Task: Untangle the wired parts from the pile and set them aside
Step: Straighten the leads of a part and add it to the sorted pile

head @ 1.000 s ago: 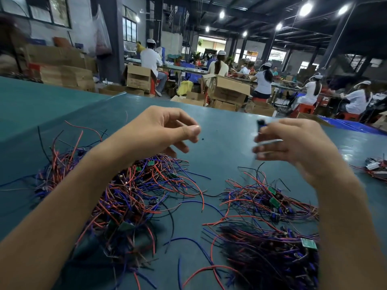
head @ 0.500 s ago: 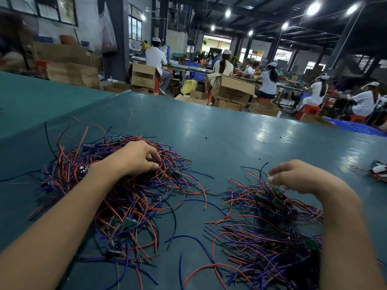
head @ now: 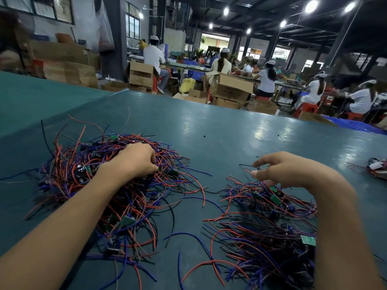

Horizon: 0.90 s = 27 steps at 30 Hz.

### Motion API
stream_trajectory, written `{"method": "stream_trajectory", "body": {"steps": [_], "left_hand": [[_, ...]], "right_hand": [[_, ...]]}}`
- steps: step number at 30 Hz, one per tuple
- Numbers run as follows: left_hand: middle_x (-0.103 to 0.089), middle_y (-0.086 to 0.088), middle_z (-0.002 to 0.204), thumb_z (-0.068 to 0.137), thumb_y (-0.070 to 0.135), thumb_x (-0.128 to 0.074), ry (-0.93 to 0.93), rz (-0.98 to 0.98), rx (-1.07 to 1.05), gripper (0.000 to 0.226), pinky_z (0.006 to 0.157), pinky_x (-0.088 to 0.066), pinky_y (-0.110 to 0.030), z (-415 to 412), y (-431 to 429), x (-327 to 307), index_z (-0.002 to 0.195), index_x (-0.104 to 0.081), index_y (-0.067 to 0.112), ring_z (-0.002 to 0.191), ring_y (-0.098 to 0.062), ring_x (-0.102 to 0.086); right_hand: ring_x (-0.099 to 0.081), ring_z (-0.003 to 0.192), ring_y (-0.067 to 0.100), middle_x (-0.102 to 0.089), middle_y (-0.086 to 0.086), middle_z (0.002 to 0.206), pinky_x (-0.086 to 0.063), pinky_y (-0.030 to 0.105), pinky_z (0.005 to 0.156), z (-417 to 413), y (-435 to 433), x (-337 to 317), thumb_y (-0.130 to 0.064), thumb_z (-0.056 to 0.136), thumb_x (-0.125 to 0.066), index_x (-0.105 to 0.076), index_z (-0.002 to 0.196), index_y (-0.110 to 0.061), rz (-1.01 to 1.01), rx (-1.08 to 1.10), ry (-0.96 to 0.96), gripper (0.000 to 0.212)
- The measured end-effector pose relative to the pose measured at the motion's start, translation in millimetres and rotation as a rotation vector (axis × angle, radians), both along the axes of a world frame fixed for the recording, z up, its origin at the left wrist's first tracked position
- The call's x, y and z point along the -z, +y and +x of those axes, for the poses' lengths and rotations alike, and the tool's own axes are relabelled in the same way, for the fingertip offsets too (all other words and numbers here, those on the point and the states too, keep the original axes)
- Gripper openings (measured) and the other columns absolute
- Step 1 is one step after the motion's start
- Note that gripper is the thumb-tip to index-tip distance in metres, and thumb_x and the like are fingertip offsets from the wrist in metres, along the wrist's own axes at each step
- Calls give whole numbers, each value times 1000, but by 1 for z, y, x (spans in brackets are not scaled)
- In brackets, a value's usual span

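Note:
A big tangled pile [head: 83, 174] of red, blue and black wires with small green boards lies on the left of the teal table [head: 230, 132]. My left hand [head: 134, 160] is sunk into its top, fingers curled down and pinching wires of a part near the pile's right side. A second heap of wired parts [head: 261, 227] lies at the right. My right hand [head: 289, 170] hovers just over that heap's far edge, fingers loosely spread and holding nothing.
A small separate bundle of wired parts [head: 377, 167] lies at the table's right edge. Beyond the table's far edge stand open cardboard boxes [head: 230, 86], and several seated workers [head: 266, 80] sit at benches behind them.
Both hands have dropped from mid-air to the table. The left went into the left pile and closed on wires. The right let go of a small dark part over the right heap.

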<state>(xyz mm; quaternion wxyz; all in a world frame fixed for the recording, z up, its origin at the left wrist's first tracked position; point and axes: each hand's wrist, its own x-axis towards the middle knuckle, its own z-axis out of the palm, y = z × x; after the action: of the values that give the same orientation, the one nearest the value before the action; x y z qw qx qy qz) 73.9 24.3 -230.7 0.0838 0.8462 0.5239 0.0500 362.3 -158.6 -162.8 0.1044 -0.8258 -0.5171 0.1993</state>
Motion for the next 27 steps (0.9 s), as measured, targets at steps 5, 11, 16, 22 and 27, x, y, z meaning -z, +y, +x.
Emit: {"method": "stream_trajectory", "body": {"steps": [5, 11, 16, 22, 27], "left_hand": [[-74, -4, 94, 83, 17, -63, 32, -4, -1, 16, 85, -58, -39, 6, -6, -2, 92, -76, 15, 93, -26, -68], [-74, -7, 90, 81, 14, -65, -67, -61, -4, 16, 81, -60, -38, 8, -6, -1, 91, -77, 11, 85, -24, -68], [-74, -2, 96, 78, 15, -71, -11, -186, 55, 21, 76, -54, -29, 5, -9, -11, 98, -74, 19, 90, -19, -67], [-71, -8, 87, 77, 8, -65, 68, -216, 67, 18, 65, -46, -26, 9, -12, -15, 93, -74, 8, 80, -24, -63], [-63, -13, 89, 84, 9, -57, 34, -150, -8, 7, 70, -47, -30, 6, -8, -11, 79, -59, 14, 84, -27, -59]], "right_hand": [[-65, 98, 14, -66, -8, 109, -49, 32, 89, -28, 12, 1, -45, 94, -66, -60, 132, -30, -51, -99, -109, 42], [-60, 118, 28, -68, 9, 124, -49, 31, 96, -99, 53, 40, -19, 97, -53, -66, 124, -10, 302, -265, -146, 31], [-23, 147, 37, -15, 10, 167, -26, 54, 118, -143, 74, 100, -23, 95, -53, -6, 161, -15, 33, -431, -173, 82], [-53, 111, 39, -62, 18, 116, -41, 45, 93, -136, 80, 115, -33, 104, -39, -59, 110, -11, 307, -261, -234, 31], [-51, 75, 31, -46, 5, 60, -35, 36, 72, -139, 85, 118, -52, 105, -36, -42, 55, -15, 361, -63, 168, 63]]}}
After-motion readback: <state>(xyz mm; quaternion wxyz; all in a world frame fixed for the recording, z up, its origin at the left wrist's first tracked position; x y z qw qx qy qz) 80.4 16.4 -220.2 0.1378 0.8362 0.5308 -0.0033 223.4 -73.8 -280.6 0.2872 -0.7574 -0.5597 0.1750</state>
